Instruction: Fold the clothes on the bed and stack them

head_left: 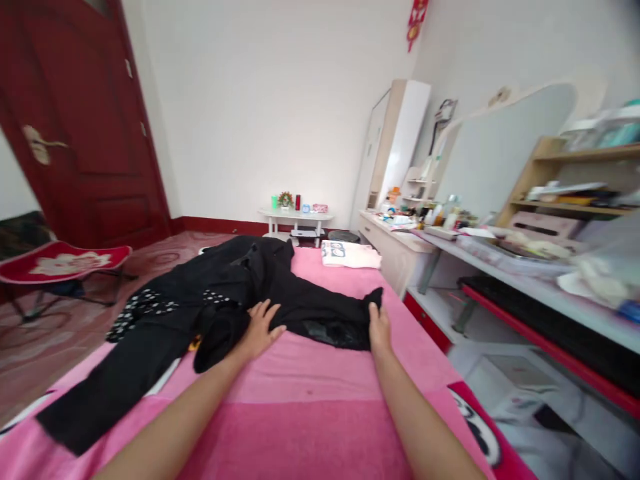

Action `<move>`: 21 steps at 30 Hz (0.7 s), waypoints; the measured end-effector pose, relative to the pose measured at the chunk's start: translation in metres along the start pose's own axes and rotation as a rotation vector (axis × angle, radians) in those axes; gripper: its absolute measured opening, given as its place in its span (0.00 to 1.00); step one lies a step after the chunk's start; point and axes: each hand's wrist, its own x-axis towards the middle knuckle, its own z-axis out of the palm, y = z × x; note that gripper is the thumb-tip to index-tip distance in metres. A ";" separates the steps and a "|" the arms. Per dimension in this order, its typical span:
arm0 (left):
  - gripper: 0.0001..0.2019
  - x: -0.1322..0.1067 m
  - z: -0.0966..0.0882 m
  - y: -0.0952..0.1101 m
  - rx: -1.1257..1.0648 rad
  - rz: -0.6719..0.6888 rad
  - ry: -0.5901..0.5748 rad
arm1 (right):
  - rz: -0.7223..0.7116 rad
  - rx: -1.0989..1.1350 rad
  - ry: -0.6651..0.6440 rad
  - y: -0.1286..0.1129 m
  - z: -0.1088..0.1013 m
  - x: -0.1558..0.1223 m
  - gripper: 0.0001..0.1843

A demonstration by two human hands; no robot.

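Note:
A black garment with long sleeves lies spread over the pink bed cover. White dots pattern part of its left side. My left hand rests on the garment near the base of one sleeve, its fingers spread apart. At the far end of that sleeve, my right hand grips the cuff between thumb and fingers. The other sleeve stretches toward the near left corner. A small yellow patch shows by the garment's collar-like fold.
A folded white and pink cloth lies at the bed's far edge. On the right stands a cluttered dressing table with a mirror. A red folding stool is at left, and a small white table stands by the wall.

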 end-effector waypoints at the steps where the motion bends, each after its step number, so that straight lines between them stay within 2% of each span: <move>1: 0.27 0.003 0.006 -0.002 -0.006 0.016 0.064 | -0.035 -0.041 -0.060 0.000 0.001 -0.003 0.30; 4: 0.26 0.010 0.025 -0.012 0.004 0.023 0.220 | -0.166 -0.146 -0.226 -0.010 -0.011 -0.007 0.28; 6: 0.26 0.012 0.034 -0.017 0.017 0.046 0.258 | -0.322 -0.285 -0.284 -0.032 -0.040 -0.001 0.29; 7: 0.26 0.012 0.038 -0.020 0.024 0.059 0.264 | -0.422 -0.384 -0.253 -0.047 -0.061 0.006 0.28; 8: 0.26 0.012 0.040 -0.021 0.031 0.069 0.269 | -0.534 -0.486 -0.168 -0.066 -0.088 0.016 0.27; 10: 0.27 0.012 0.042 -0.022 0.049 0.082 0.276 | -0.697 -0.660 0.233 -0.108 -0.150 0.044 0.28; 12: 0.28 0.013 0.042 -0.022 0.065 0.091 0.275 | -0.765 -0.724 0.660 -0.145 -0.215 0.079 0.35; 14: 0.28 0.013 0.042 -0.021 0.072 0.095 0.273 | -0.668 -0.706 0.939 -0.168 -0.271 0.112 0.43; 16: 0.28 0.015 0.040 -0.020 0.067 0.097 0.276 | -0.427 -0.633 1.116 -0.174 -0.312 0.134 0.48; 17: 0.28 0.015 0.040 -0.019 0.063 0.096 0.279 | -0.261 -0.597 1.157 -0.171 -0.326 0.141 0.50; 19: 0.28 0.015 0.039 -0.018 0.061 0.087 0.285 | 0.058 -0.531 1.111 -0.162 -0.342 0.146 0.53; 21: 0.27 0.015 0.040 -0.018 0.062 0.073 0.294 | 0.229 -0.486 0.979 -0.153 -0.348 0.146 0.51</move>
